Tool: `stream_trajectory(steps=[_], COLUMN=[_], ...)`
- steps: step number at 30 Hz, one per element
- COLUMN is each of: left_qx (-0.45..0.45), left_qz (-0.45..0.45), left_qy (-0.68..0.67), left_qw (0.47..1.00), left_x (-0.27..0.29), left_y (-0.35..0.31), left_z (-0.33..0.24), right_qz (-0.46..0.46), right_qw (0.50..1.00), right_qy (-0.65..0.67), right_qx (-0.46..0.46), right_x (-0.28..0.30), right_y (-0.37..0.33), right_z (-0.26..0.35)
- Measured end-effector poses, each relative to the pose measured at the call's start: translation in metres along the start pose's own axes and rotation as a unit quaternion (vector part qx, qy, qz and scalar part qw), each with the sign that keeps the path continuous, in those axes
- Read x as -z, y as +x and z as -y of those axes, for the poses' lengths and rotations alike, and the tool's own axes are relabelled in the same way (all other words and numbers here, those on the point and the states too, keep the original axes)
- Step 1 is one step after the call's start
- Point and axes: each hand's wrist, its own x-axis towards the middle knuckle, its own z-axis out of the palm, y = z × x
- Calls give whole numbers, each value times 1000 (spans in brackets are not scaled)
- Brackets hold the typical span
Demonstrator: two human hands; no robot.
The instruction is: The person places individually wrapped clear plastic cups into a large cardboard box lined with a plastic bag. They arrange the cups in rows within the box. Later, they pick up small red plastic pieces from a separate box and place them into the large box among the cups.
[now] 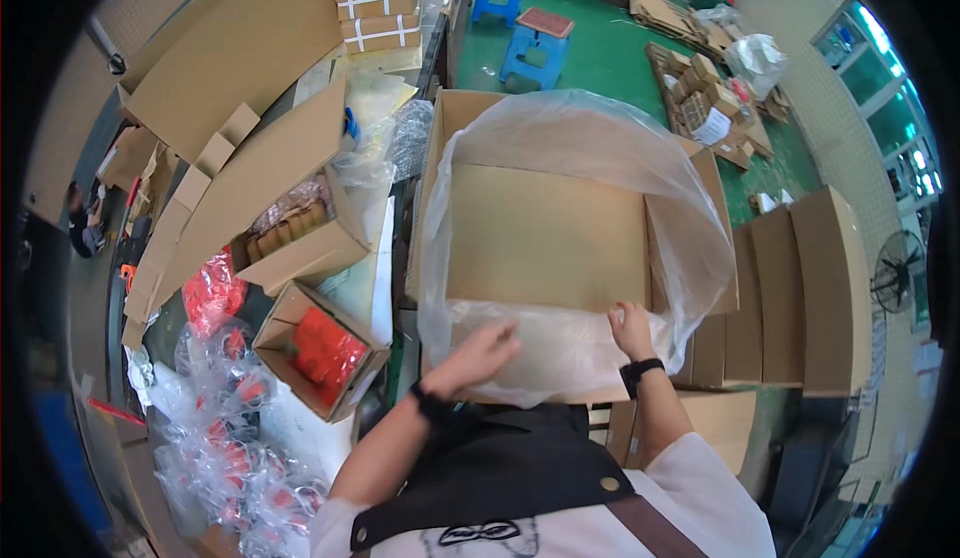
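In front of me stands a large open cardboard box [425, 243], lined with a translucent plastic bag [690, 228]. The bag billows up at the far and right sides and drapes over the near edge. Flat brown cardboard [545, 238] shows inside at the bottom. My left hand [485, 353] is over the near left part of the bag, its fingertips smeared by motion. My right hand [631, 333] is at the near right part, fingers curled closed on the bag. Dark bands circle both wrists.
At left are a small carton of red packets [325, 356], a carton of brown rolled pieces [290, 233] and a heap of clear bags with red items [225, 438]. Strapped cartons [380, 3] stand far left. Folded cardboard [800, 298] leans at right. Blue stools [540, 48] stand beyond.
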Motion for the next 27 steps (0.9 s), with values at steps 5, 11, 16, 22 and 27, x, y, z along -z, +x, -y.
stream_trajectory(steps=[5, 11, 16, 22, 27], left_qx=[211, 490, 521, 390, 277], left_qz=[-261, -274, -309, -323, -348], left_qy=[319, 297, 293, 346, 39], left_qw=[886, 773, 739, 790, 895], left_x=[24, 7, 45, 62, 74], left_y=[151, 212, 179, 140, 110], left_z=[135, 169, 177, 135, 89], right_qz=[104, 97, 215, 228, 237], right_qw=[990, 845, 894, 906, 965], right_qy=[93, 331, 32, 74, 115], right_qx=[-35, -409, -391, -350, -5], right_x=[-47, -72, -93, -71, -23], right_y=[45, 130, 154, 125, 114], right_z=[-45, -206, -132, -124, -60])
